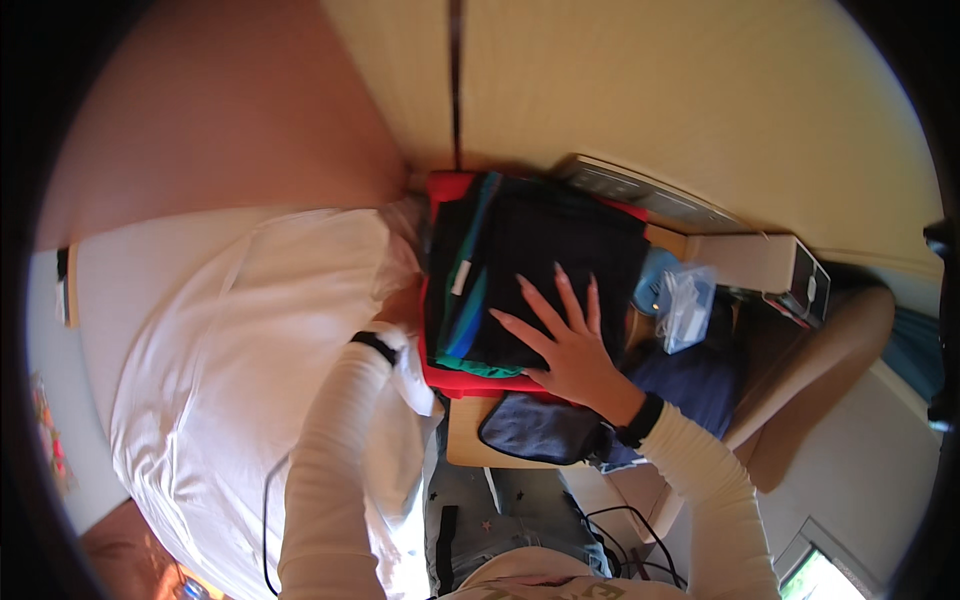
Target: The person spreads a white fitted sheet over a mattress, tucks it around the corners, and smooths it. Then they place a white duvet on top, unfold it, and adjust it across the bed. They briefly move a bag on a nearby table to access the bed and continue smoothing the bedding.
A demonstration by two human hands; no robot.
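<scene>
A stack of folded clothes stands on a small wooden table (470, 425). On top is a black garment (570, 230), with blue and green striped edges at its left and a small white tag. Below it a red cloth (475, 381) sticks out at the front and the back corners. My right hand (575, 350) lies flat on the black garment's front part, fingers spread. At the stack's left side, my left hand (402, 306) reaches down between the clothes and the white-covered bed; its fingers are hidden. Both wrists wear black bands.
The white bed sheet (250, 350) fills the left. Right of the stack lie a clear plastic bag (686, 310), a round blue item (655, 280) and a white box (760, 262). A dark blue cloth (690, 385) and dark grey pouch (540, 428) lie nearer. Wooden panels rise behind.
</scene>
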